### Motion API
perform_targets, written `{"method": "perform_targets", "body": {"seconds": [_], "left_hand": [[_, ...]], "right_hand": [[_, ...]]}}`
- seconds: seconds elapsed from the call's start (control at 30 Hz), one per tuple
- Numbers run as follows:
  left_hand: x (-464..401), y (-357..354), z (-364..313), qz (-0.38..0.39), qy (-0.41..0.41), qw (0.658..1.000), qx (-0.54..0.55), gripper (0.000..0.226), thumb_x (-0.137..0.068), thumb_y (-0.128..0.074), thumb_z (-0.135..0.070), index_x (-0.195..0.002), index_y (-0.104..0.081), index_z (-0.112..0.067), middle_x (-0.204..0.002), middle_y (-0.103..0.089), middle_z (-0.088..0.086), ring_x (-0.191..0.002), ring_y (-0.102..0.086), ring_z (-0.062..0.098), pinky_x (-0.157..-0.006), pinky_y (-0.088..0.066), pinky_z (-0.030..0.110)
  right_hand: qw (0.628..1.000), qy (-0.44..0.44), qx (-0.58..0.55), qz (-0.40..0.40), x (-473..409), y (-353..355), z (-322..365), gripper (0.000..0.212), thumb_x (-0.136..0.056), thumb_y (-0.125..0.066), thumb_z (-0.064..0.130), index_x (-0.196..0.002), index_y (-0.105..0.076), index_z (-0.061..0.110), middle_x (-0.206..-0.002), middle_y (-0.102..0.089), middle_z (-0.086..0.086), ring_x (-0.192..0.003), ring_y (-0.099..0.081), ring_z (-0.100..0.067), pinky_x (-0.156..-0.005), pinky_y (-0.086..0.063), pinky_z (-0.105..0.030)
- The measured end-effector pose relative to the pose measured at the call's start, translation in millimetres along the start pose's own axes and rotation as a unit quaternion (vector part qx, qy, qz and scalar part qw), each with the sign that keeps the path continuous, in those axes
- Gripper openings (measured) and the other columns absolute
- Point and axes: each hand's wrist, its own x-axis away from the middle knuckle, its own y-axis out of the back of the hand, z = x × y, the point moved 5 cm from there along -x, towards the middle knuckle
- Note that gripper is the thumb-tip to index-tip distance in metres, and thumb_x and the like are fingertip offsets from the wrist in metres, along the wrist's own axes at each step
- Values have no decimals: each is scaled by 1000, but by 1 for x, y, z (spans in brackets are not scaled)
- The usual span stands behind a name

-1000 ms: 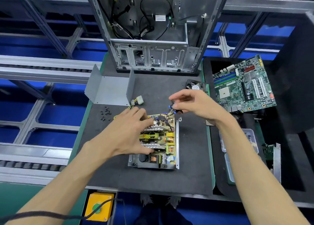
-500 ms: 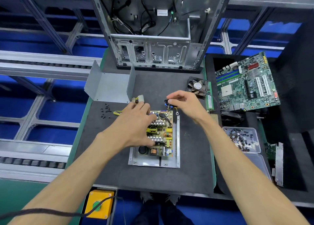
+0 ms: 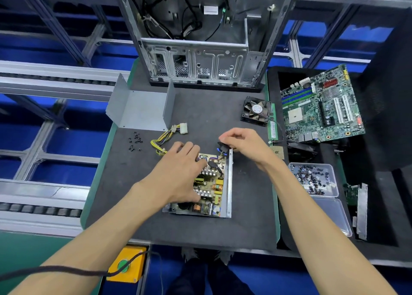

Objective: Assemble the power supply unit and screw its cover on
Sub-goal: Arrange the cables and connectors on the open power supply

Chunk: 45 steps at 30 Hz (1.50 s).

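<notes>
Dark bench (image 3: pixel 245 216): left hand (image 3: pixel 178 174) lies flat on the circuit board (image 3: pixel 211 183), right hand (image 3: pixel 243 145) pinches a black socket (image 3: pixel 223 147); tugging could strain its wires.

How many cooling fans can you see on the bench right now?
1. The black cooling fan lies flat at the mat's far right edge, beside the motherboard. Others may be hidden from view.
</notes>
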Motion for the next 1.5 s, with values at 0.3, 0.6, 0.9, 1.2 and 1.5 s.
{"method": "perform_targets", "body": {"seconds": [0.3,0.6,0.9,1.2,1.5], "left_hand": [[-35,31,18,-68,88,965,236,47,-89,-61,-58,-121,-55,-24,-120,-64,-1,-117,-56,21,-99,-39,40],[-70,-2,-1,-65,168,951,252,39,-87,-68,-48,-108,-60,-15,-102,-72,5,-101,-64,32,-74,-33,35],[-69,-6,11,-68,221,914,334,30,-82,-73,-29,-105,-56,-21,-100,-69,3,-96,-63,31,-71,-35,33],[-69,-5,20,-7,221,885,410,35,-89,-57,-22,-124,-61,-23,-124,-67,6,-110,-62,32,-87,-48,38],[-66,7,19,51,16,945,322,46,-88,-52,-5,-127,-60,-29,-111,-64,-3,-115,-54,24,-96,-44,39]], "right_hand": [[1000,-8,-16,12,11,-4,-4,15,-97,-64,12,-101,-76,21,-90,-75,10,-83,-67,4,-72,-53,-12],[998,-2,-41,-51,40,-1,-26,34,-91,-76,24,-121,-61,30,-126,-64,2,-116,-64,-9,-99,-52,-32],[987,-30,-131,-84,50,-3,-33,34,-89,-78,15,-120,-66,11,-93,-79,1,-94,-73,-9,-80,-60,-24],[982,-47,-152,-101,50,-7,-29,30,-91,-72,7,-120,-65,10,-103,-73,-8,-88,-74,-5,-70,-57,-18],[980,-65,-147,-116,49,-7,-25,30,-90,-71,4,-119,-66,13,-82,-78,1,-85,-75,-11,-67,-57,-20]]}}
